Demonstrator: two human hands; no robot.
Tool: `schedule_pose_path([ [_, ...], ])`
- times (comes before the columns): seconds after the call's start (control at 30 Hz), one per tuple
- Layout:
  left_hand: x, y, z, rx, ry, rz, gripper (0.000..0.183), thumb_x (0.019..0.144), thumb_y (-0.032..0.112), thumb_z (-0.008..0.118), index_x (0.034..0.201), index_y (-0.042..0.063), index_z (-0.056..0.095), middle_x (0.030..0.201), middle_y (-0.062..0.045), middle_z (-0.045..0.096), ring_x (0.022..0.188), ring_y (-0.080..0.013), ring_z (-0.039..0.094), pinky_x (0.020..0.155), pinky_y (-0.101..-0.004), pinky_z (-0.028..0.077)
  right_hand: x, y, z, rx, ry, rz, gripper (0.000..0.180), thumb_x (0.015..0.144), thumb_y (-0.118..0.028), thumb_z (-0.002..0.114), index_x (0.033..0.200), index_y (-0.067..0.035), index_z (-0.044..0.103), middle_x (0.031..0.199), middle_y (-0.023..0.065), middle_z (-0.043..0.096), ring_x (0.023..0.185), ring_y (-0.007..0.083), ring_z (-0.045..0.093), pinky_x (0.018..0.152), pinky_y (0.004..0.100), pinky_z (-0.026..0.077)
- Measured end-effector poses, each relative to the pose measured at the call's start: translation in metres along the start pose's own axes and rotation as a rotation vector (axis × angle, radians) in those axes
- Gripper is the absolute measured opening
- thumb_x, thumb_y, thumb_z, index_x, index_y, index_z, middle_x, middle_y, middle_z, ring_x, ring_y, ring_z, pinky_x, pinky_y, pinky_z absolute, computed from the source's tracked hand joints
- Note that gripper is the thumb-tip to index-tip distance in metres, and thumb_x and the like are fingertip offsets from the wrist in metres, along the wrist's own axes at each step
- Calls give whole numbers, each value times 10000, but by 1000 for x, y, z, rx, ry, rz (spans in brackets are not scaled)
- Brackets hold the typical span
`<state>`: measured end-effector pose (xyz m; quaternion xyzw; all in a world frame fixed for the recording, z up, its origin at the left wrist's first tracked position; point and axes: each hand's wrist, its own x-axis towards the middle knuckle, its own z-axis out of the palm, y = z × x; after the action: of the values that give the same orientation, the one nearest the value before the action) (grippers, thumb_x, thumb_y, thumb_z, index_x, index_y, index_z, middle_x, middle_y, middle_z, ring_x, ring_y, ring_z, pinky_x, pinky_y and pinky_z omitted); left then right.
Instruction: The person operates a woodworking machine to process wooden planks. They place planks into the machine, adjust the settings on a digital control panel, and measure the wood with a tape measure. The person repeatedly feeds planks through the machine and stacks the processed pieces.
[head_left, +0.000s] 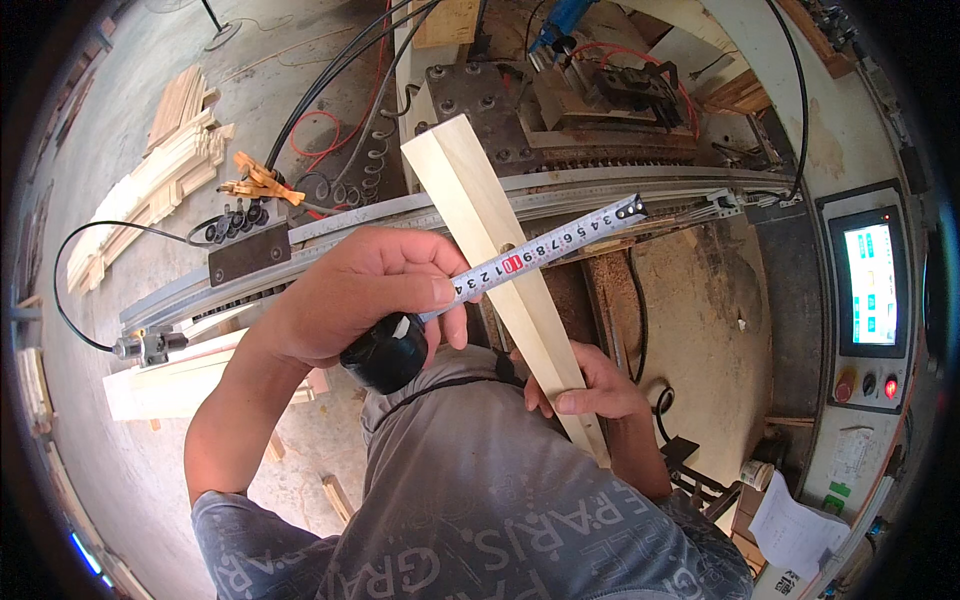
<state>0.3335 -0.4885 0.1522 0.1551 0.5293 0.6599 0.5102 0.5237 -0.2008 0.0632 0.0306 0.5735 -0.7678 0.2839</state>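
Observation:
My left hand (397, 281) grips a black tape measure (386, 352), its thumb pressing on the drawn-out blade. The metal blade (555, 247) lies slantwise across a pale wooden piece (487, 202), near a hole in the wood, and its hooked end sticks out past the right side. My right hand (600, 386) holds the lower part of the same wooden piece, thumb on top. The wood has a lengthwise ridge or step and is tilted in front of my body, its far end over the machine's rail.
A long metal guide rail (337, 232) crosses before me, with a dark clamp unit (600, 97) beyond. Orange-handled tools (262, 180) and coiled hoses are at the left. Stacked wooden strips (157, 187) lie on the floor. A lit control panel (870, 277) and papers (799, 521) are at the right.

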Motion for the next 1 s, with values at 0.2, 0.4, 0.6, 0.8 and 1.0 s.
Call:
schedule_pose_path([
  [0.2,1,-2,-2,3,3,8,254,1001,191,654,1094,-46,658,878,-178,749,626,-144,691,564,-249,550,2,-1,-1,-13,-4,0,804,839,-323,813,1476,56,501,1023,141,743,824,168,678,744,318,541],
  [0.4,1,-3,-4,-16,-3,9,254,997,186,658,1093,-49,660,869,-180,748,612,-156,693,558,-257,554,3,0,0,-4,6,15,816,833,-338,819,1474,54,500,1018,135,742,820,164,673,744,315,539],
  [0.6,-1,-2,-4,-19,11,0,253,998,184,649,1087,-53,658,869,-181,746,610,-165,692,560,-264,553,3,-5,0,19,-22,45,698,868,-356,844,1386,12,557,1034,112,726,957,172,690,812,328,537],
  [0.8,-1,-4,-4,-32,12,-9,252,997,182,646,1089,-52,661,867,-177,745,614,-163,691,560,-261,549,3,-3,1,1,-13,44,735,855,-351,836,1413,23,539,1028,122,731,911,171,687,791,325,539],
  [1.0,-2,-5,-4,-37,24,-14,244,994,178,650,1084,-48,667,862,-173,746,611,-152,686,561,-254,550,4,0,1,-23,-2,36,799,837,-323,819,1473,38,495,1028,138,742,826,158,676,753,313,542],
])
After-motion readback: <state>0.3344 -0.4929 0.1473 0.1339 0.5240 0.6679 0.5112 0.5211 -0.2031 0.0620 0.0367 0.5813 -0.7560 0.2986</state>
